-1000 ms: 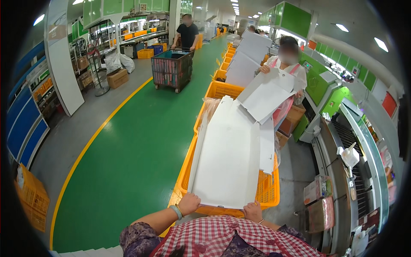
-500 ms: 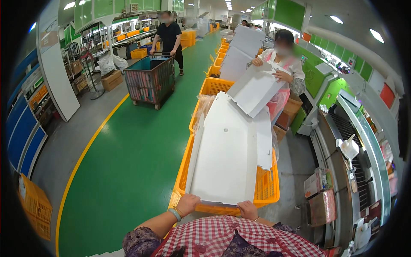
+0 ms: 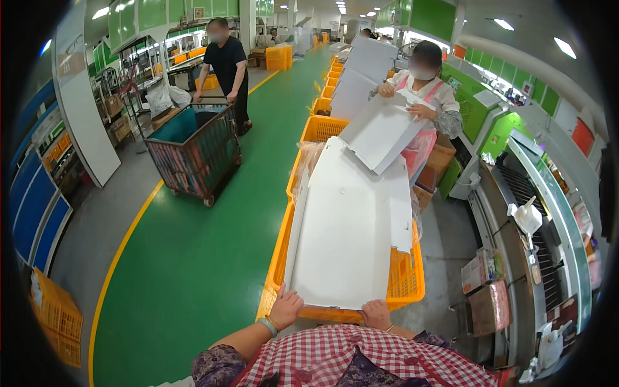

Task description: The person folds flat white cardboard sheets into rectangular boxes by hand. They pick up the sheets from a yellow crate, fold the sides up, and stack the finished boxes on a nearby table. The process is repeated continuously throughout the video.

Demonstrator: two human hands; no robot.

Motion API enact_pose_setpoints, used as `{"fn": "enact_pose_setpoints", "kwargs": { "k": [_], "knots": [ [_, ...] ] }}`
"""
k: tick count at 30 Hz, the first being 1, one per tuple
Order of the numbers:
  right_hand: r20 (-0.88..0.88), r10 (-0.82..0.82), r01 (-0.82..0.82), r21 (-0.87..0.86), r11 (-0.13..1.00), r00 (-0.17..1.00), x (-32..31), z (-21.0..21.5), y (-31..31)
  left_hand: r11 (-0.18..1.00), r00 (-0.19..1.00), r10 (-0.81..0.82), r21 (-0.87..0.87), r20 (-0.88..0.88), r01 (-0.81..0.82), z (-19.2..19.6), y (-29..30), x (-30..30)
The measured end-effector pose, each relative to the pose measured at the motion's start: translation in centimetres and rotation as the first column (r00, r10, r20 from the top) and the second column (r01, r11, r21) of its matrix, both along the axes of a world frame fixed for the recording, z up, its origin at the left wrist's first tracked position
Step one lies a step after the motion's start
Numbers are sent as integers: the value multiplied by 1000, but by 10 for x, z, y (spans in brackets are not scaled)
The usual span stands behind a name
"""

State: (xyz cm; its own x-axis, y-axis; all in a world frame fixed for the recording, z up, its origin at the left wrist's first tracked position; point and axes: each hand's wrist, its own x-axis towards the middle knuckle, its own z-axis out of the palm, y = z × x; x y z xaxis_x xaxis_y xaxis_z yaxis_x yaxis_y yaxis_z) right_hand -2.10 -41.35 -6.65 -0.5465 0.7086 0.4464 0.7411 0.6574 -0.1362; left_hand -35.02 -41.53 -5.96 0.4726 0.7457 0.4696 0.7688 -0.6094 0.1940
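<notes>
A long white cardboard tray (image 3: 338,251) with folded-up sides lies across the top of an orange plastic crate (image 3: 407,277). Its near left corner is in the grip of my left hand (image 3: 285,308), with the thumb up along the side wall. My right hand (image 3: 376,315) has its fingers curled over the near right corner. Opposite me, a co-worker (image 3: 422,97) holds a second white cardboard tray (image 3: 380,134) with both hands, tilted, its lower end over the far end of mine. More flat white cardboard (image 3: 401,213) shows beneath at the right.
On the left, a person in black (image 3: 222,61) pushes a wheeled metal cart (image 3: 193,151) along the green floor. Several orange crates (image 3: 322,126) run in a row behind the trays, with white cardboard stacks (image 3: 361,71) on them. A conveyor machine (image 3: 529,219) stands right; stacked orange crates (image 3: 57,319) sit lower left.
The cart and its pusher have come nearer and shifted left. My left hand has moved slightly up around the tray's corner; the tray has barely shifted.
</notes>
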Motion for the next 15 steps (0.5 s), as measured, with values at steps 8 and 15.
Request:
{"fn": "enact_pose_setpoints", "kwargs": {
  "k": [8,15],
  "knots": [
    [185,-81,148,-384,911,979,-13,5,-4,990,998,53,-129,31,-48,-9,-6,-7],
    [-276,-133,-96,-680,727,952,-34,-8,92,986,973,-166,34,161,162,-31,-11,54]
  ]
}}
